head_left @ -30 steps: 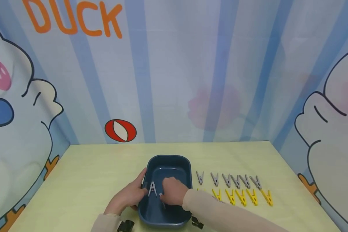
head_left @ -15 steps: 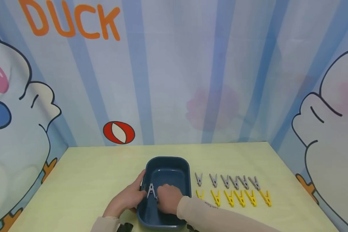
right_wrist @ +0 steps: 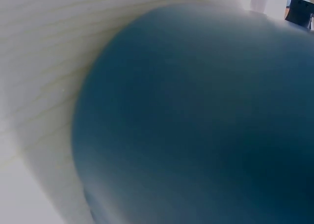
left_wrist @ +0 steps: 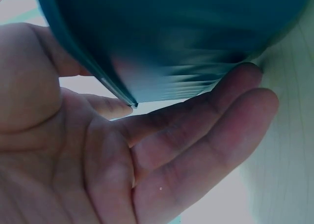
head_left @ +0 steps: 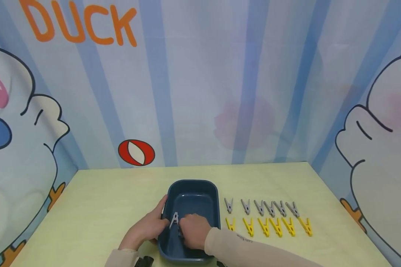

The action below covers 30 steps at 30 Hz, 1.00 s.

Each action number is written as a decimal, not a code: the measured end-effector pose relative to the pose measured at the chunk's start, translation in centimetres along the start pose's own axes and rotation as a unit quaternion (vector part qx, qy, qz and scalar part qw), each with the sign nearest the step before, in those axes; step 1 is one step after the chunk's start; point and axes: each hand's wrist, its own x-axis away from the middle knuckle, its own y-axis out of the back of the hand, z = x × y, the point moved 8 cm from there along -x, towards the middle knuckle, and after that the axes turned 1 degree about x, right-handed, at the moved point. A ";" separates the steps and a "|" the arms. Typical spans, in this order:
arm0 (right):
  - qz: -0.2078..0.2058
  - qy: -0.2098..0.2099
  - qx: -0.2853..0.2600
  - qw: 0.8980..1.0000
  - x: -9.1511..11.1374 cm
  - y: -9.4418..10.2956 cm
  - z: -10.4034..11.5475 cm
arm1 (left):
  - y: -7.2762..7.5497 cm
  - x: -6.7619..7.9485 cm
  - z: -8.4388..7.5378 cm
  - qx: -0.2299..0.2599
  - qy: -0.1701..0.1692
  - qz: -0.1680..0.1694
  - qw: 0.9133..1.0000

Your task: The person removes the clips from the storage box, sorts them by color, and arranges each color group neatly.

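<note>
A dark blue rectangular tray (head_left: 194, 203) stands on the table in front of me. My left hand (head_left: 149, 228) grips its left side, thumb at the rim and fingers along the outer wall. In the left wrist view the fingers of that hand (left_wrist: 196, 150) lie beneath the tray wall (left_wrist: 162, 37). Inside the tray, my right hand (head_left: 195, 230) is curled and pinches a grey clothespin (head_left: 180, 233), mostly hidden by the hand. Just left of it is another grey clothespin (head_left: 174, 219), legs toward me. The tray's outside (right_wrist: 196, 111) fills the right wrist view, where the hand is hidden.
Right of the tray, several grey clothespins (head_left: 245, 207) form a row, with a row of yellow clothespins (head_left: 248, 227) below them. The rightmost grey and yellow ones meet end to end. A printed curtain (head_left: 200, 81) hangs behind the pale yellow table (head_left: 120, 193).
My right hand has moved slightly left and toward me inside the tray, up to the other grey clothespin, which has tilted a little. The left hand keeps its grip.
</note>
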 end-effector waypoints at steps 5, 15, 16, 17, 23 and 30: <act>0.031 0.027 0.018 0.999 0.1 -0.4 0.2 | -0.1 0.2 0.0 -0.005 -0.008 -0.001 1.000; 0.036 0.078 0.096 0.992 1.0 0.1 -0.1 | 0.0 0.2 -0.2 -0.009 -0.006 -0.008 1.000; 0.033 0.082 0.096 0.991 1.1 0.3 -0.2 | 0.0 0.2 -0.3 -0.009 -0.006 -0.009 1.000; 0.030 0.085 0.096 0.991 1.1 0.4 -0.3 | 0.0 0.2 -0.3 -0.008 -0.006 -0.009 1.000; 0.020 0.108 0.127 0.986 1.8 1.2 -0.3 | -0.1 0.1 -0.1 -0.006 -0.007 -0.013 1.000; -0.003 0.120 0.173 0.978 2.6 2.2 -0.6 | -0.2 0.1 -0.2 0.002 -0.006 -0.006 1.000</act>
